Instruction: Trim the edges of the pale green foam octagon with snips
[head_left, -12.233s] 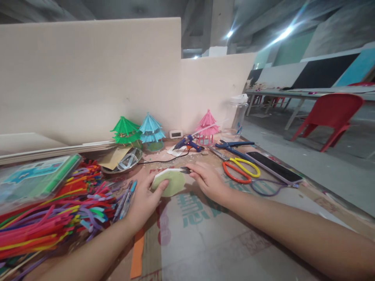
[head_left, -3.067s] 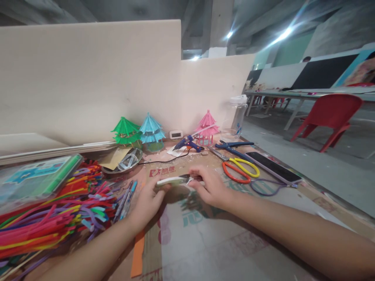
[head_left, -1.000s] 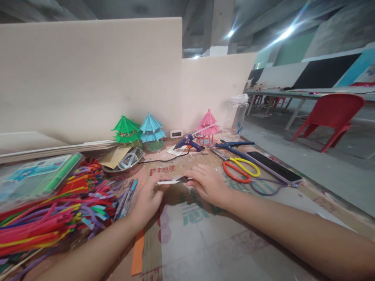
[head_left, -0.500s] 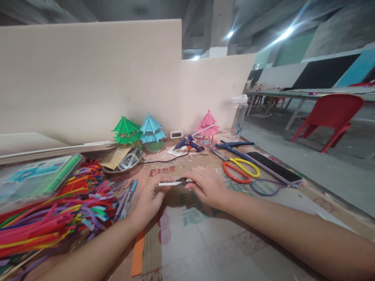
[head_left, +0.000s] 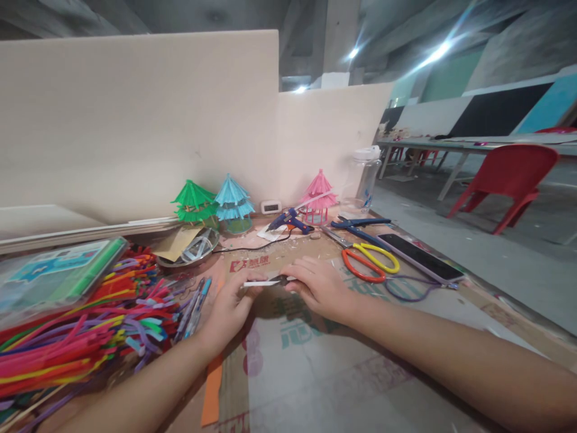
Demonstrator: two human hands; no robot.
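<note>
Over the cardboard-covered table, my left hand (head_left: 232,304) pinches the left end of a slim white stick (head_left: 265,283). A short dark piece (head_left: 283,279) is at the stick's right end. My right hand (head_left: 318,285) has thumb and fingers closed around that dark end; whether it is part of the stick or a separate item, I cannot tell. Left of my left hand lie several pens (head_left: 197,307), and an orange strip (head_left: 211,391) is below it. Scissors (head_left: 367,264) with one orange and one yellow handle rest beyond my right hand.
Colourful pipe cleaners (head_left: 67,337) and a plastic case (head_left: 58,276) crowd the left. Green (head_left: 193,201), blue (head_left: 233,204) and pink (head_left: 320,195) pagoda models stand by the back board. A glue gun (head_left: 288,221), pliers (head_left: 360,227), phone (head_left: 419,257) and bottle (head_left: 367,174) are farther right.
</note>
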